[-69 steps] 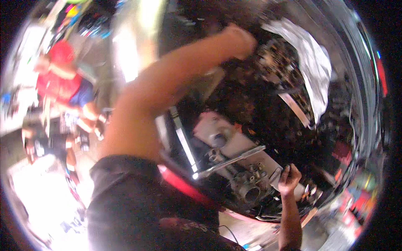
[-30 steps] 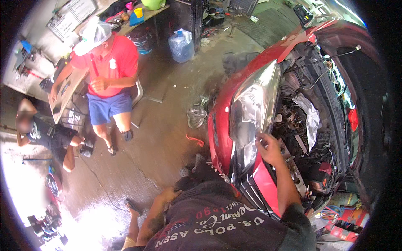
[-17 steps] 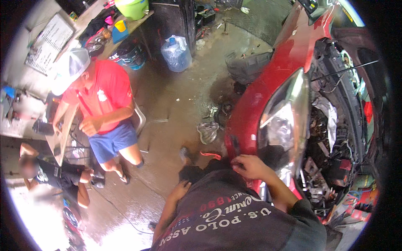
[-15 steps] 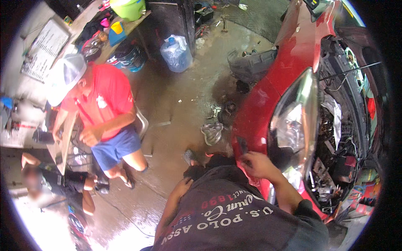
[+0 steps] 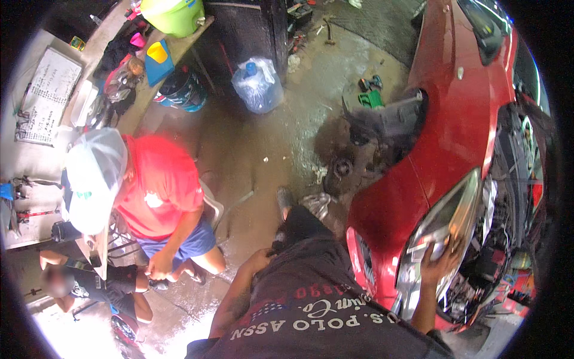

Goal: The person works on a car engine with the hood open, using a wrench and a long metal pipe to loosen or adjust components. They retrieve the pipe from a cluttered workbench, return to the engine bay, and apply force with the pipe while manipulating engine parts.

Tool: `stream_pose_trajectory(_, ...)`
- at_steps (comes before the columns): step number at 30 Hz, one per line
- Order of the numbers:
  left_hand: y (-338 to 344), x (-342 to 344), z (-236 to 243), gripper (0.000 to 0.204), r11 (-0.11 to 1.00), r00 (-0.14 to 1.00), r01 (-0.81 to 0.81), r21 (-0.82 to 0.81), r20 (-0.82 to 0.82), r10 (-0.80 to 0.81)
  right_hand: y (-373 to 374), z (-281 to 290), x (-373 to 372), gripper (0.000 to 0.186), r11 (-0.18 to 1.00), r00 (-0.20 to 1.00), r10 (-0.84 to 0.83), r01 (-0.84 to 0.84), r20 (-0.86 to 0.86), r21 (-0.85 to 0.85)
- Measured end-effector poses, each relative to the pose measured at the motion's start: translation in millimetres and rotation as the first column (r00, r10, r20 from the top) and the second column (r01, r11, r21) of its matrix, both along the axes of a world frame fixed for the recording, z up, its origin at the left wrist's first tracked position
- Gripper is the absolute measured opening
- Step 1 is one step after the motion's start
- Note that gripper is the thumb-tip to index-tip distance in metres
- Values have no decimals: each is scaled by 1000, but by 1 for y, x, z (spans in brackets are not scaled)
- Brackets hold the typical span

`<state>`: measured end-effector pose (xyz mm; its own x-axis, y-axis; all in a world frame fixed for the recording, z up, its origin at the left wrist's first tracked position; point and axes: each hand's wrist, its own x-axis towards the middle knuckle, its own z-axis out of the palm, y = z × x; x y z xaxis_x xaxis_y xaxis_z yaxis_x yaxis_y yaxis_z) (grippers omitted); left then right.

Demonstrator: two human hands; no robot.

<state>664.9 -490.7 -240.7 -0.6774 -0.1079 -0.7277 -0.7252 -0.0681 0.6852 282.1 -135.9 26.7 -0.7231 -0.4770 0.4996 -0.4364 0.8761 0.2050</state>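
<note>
The right hand [image 5: 441, 263] has moved onto the headlight [image 5: 448, 220], spread wide, seemingly bracing; left hand [image 5: 262, 260] beside the shirt [image 5: 311, 281], grip unclear.

Fisheye view, unevenly lit.
Glare bleaches the floor [image 5: 192, 306] toward 7 o'clock; reflections brighten the headlamp [image 5: 439, 226] at 4 o'clock; black vignetting rings the rim.

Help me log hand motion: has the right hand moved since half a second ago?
Yes. Judged against the headlight, the right hand has shifted rightward: then beside it, over the red bodywork; now over the headlight itself.
</note>
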Motion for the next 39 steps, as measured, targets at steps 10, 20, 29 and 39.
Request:
stream_pose_trajectory(10, -207, -245, -15, 62, 888, 952, 304, -345, 75, -297, -9, -7, -22, 73, 955, 941, -295, 291, -165, -54)
stream_pose_trajectory(20, -506, -565, 146, 63, 402, 783, -549, -733, -619, -58, -354, -28, -271, 35, 929, 495, 257, 111, 830, -353)
stream_pose_trajectory(29, -671, -719, 279, 63, 45, 7, -999, 8, -947, 320, -556, -51, -483, 37, 975, 263, 220, -41, 939, -217)
stream_pose_trajectory(39, -665, -804, 298, 58, -517, -408, -811, 274, -898, 163, -676, -80, -730, 38, 952, 197, 147, -294, 969, -84)
